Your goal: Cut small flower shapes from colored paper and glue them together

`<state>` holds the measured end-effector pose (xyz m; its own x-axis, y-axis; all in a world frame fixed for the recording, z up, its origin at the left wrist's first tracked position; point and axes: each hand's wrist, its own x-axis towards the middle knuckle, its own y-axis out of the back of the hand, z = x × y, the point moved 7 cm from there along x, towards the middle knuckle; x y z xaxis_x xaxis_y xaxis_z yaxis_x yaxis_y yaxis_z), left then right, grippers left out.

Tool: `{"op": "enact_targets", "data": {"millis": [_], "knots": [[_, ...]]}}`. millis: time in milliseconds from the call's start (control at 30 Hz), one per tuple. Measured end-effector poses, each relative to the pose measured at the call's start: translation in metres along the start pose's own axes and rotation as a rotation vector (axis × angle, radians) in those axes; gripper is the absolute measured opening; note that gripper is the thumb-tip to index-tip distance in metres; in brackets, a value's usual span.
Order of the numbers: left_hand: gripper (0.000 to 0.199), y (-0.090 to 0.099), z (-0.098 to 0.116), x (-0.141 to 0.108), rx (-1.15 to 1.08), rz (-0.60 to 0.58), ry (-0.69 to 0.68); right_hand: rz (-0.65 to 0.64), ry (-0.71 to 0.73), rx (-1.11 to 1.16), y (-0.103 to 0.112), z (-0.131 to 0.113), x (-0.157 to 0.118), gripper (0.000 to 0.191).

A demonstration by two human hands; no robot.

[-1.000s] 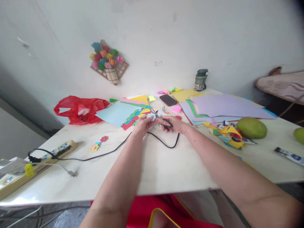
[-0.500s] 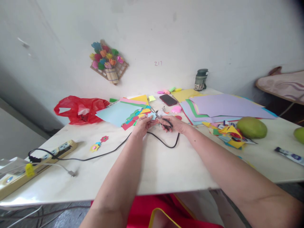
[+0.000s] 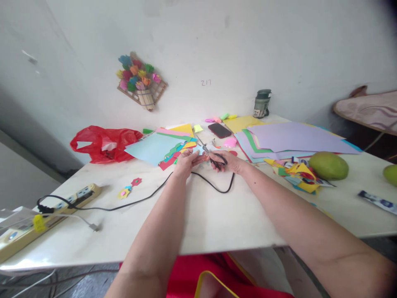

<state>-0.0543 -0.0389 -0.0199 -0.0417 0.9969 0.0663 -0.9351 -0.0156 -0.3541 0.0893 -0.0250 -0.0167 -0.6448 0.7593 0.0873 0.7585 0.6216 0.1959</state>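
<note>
A pair of scissors (image 3: 221,159) with black handles is gripped in my right hand (image 3: 228,161), its blades pointing up and to the left. Close beside the blades, my left hand (image 3: 186,160) pinches a small piece of light blue paper (image 3: 198,150) between thumb and fingers. Just beyond my left hand lie wavy-edged coloured paper strips (image 3: 175,154). Small scraps lie behind the scissors, partly hidden by my fingers. To the left on the table are small paper flowers (image 3: 124,192), yellow and red.
A black cord (image 3: 124,205) runs from the power strip (image 3: 87,193) past my hands. Further back are a phone (image 3: 219,130), stacked coloured sheets (image 3: 288,138) and a red plastic bag (image 3: 102,142). At right sit paper scraps (image 3: 302,180), a green mango (image 3: 328,165) and a tube (image 3: 376,202).
The scissor blades have opened wider and tilted more upright, with the right hand's fingers spreading the handles. The left hand stays in nearly the same place.
</note>
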Motion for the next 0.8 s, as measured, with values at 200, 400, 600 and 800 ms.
{"op": "enact_targets", "data": {"millis": [200, 400, 600, 800], "knots": [[0.027, -0.0014, 0.0021, -0.0016, 0.009, -0.005, -0.007, 0.015, -0.003, 0.036, 0.0008, -0.0032, -0.0029, 0.043], [0.029, -0.0007, 0.001, -0.0015, -0.002, -0.002, -0.003, 0.012, -0.033, 0.025, 0.0006, -0.001, -0.0016, 0.039], [0.029, 0.0018, -0.001, 0.0004, -0.035, 0.012, 0.007, -0.01, -0.018, 0.017, -0.0001, 0.0, -0.001, 0.036], [0.025, 0.0044, -0.0015, 0.0026, -0.05, 0.032, -0.004, -0.011, -0.022, -0.002, -0.0011, -0.0033, -0.0031, 0.038]]}}
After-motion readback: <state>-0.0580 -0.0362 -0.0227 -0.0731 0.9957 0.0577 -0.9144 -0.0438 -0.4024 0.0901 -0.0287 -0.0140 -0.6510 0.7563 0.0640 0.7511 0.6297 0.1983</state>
